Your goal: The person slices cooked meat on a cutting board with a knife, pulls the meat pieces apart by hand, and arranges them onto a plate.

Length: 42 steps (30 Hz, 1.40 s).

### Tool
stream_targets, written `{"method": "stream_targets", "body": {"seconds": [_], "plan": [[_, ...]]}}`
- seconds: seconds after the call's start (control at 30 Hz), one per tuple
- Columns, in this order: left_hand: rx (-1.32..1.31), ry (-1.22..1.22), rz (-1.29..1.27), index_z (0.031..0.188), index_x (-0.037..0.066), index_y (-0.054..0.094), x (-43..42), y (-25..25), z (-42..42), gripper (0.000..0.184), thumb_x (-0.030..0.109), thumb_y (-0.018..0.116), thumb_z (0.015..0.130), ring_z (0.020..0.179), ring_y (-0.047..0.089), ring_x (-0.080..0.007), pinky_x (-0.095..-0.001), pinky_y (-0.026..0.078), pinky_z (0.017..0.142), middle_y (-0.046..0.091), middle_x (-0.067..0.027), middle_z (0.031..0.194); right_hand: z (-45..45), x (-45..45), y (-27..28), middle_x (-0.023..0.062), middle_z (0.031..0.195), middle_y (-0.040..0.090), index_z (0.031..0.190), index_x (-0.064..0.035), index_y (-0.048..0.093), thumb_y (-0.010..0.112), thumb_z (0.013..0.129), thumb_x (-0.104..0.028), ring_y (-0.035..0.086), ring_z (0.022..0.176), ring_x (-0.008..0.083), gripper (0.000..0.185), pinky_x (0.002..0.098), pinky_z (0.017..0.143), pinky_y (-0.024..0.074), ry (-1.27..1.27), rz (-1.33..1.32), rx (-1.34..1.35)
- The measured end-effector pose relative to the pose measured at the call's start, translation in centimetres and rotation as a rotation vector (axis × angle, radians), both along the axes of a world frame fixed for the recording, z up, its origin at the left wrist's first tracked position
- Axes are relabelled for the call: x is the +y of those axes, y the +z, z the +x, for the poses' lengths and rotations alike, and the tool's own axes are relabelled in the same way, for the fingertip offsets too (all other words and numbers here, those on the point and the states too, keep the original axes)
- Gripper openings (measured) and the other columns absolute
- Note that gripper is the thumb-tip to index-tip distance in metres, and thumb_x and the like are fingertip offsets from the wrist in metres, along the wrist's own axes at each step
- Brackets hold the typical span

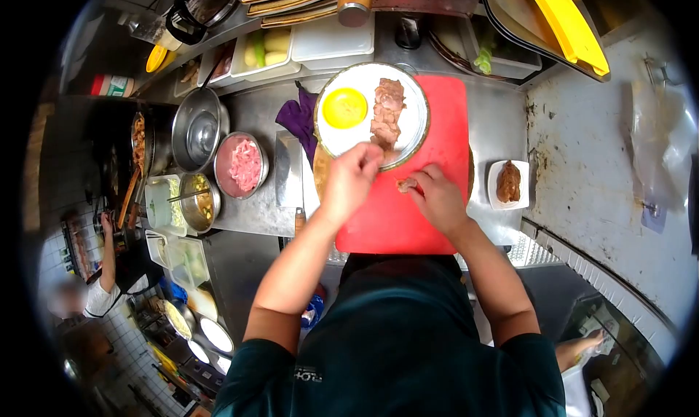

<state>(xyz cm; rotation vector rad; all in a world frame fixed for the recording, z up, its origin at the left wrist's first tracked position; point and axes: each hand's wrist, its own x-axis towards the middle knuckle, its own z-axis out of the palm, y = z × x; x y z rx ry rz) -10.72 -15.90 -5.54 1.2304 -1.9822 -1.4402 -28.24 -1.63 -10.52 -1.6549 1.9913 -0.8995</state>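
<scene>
A round plate [419, 129] stands at the back of a red cutting board [437, 227], overlapping its left part. On it are a small bowl of yellow liquid [344, 109] and a row of sliced cooked meat [387, 111]. My left hand [349, 180] is at the plate's front rim, its fingers pinched together by the near end of the row. Blur hides what it grips there. Over the board, my right hand [440, 202] is closed on a small piece of meat [405, 185] between thumb and fingers.
To the left are a cleaver [289, 171], a purple cloth [297, 118], a bowl of raw pink meat [245, 166] and an empty metal bowl [200, 118]. A white dish of brown meat [508, 184] stands right. Another person's arm [108, 253] reaches toward the stove at far left.
</scene>
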Motion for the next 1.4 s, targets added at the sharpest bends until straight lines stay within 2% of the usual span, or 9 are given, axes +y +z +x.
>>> {"method": "stream_targets", "body": {"seconds": [0.13,0.27,0.37,0.47,0.67,0.77,0.97,1.27,1.4], "plan": [[-0.008,-0.067,-0.005,0.108,-0.002,0.073,-6.6,0.9,-2.5,0.008,0.002,0.072,0.102,0.068,0.061,-0.0080,-0.0262,0.051,0.063,0.072,-0.0010,0.087,0.1,-0.4,0.1,0.0102,0.105,0.068,0.100,-0.0076,0.067,0.078,0.096,-0.023,0.072,0.087,0.0337,0.019,0.0463,0.076,0.0603,0.030,0.066,-0.074],[-0.094,-0.086,0.048,0.106,0.000,0.077,-11.0,-1.5,-4.6,0.011,0.007,0.075,0.097,0.080,0.073,-0.0203,-0.0349,0.058,0.076,0.079,-0.0116,0.091,0.2,-0.5,0.2,0.0125,0.099,0.072,0.098,-0.0047,0.065,0.079,0.094,-0.011,0.072,0.088,0.0339,0.015,0.0454,0.076,0.0579,0.029,0.155,-0.182],[-0.177,-0.112,-0.078,0.104,0.000,0.078,-12.3,-2.5,-5.5,0.013,0.008,0.077,0.094,0.079,0.075,-0.0266,-0.0392,0.059,0.077,0.079,-0.0153,0.089,0.3,-0.3,0.1,0.0127,0.091,0.072,0.097,-0.0050,0.064,0.076,0.098,-0.021,0.071,0.085,0.0345,0.020,0.0475,0.074,0.0568,0.022,0.093,-0.238],[-0.268,-0.124,-0.185,0.100,0.001,0.078,-12.2,-1.7,-6.0,0.009,0.007,0.076,0.094,0.074,0.070,-0.0170,-0.0355,0.057,0.071,0.075,-0.0101,0.081,0.3,-0.4,1.3,0.0133,0.093,0.073,0.097,-0.0044,0.066,0.077,0.098,-0.020,0.072,0.086,0.0342,0.019,0.0467,0.075,0.0569,0.007,0.051,-0.293],[-0.372,-0.130,-0.340,0.098,0.004,0.079,-11.8,-1.5,-6.7,0.012,0.013,0.078,0.092,0.080,0.074,-0.0359,-0.0441,0.059,0.079,0.077,-0.0194,0.086,-0.4,-3.3,5.2,0.0146,0.094,0.074,0.103,-0.0020,0.071,0.079,0.099,-0.020,0.071,0.082,0.0302,0.021,0.0418,0.077,0.0573,-0.122,0.178,-0.389],[-0.396,-0.131,-0.444,0.095,0.004,0.080,-11.6,-2.1,-6.9,0.012,0.015,0.079,0.090,0.085,0.075,-0.0391,-0.0472,0.059,0.082,0.077,-0.0200,0.090,-1.0,-5.5,5.3,0.0141,0.098,0.076,0.105,-0.0015,0.071,0.080,0.099,-0.022,0.072,0.084,0.0266,0.024,0.0401,0.078,0.0573,-0.183,0.166,-0.442],[-0.440,-0.116,-0.557,0.095,0.004,0.081,-11.6,-2.6,-7.1,0.014,0.017,0.078,0.090,0.093,0.074,-0.0417,-0.0503,0.059,0.088,0.077,-0.0219,0.101,-2.4,-10.5,1.3,0.0124,0.102,0.079,0.111,-0.0013,0.073,0.078,0.098,-0.015,0.075,0.091,0.0241,0.019,0.0365,0.082,0.0590,-0.245,0.033,-0.541],[-0.324,0.040,-0.673,0.112,0.000,0.080,-9.4,0.4,-3.9,0.027,0.017,0.079,0.091,0.095,0.075,-0.0411,-0.0483,0.060,0.087,0.076,-0.0218,0.103,-3.0,-14.3,-0.3,0.0136,0.099,0.080,0.110,0.0010,0.075,0.078,0.094,-0.012,0.078,0.090,0.0233,0.021,0.0365,0.083,0.0607,-0.301,0.059,-0.517],[-0.304,0.082,-0.532,0.113,0.000,0.078,-7.9,1.4,-1.7,0.026,0.018,0.077,0.093,0.095,0.074,-0.0413,-0.0495,0.060,0.084,0.074,-0.0220,0.108,-2.9,-14.5,-0.2,0.0106,0.095,0.079,0.110,-0.0002,0.076,0.080,0.095,-0.014,0.075,0.086,0.0194,0.021,0.0341,0.079,0.0594,-0.315,0.076,-0.442]]}}
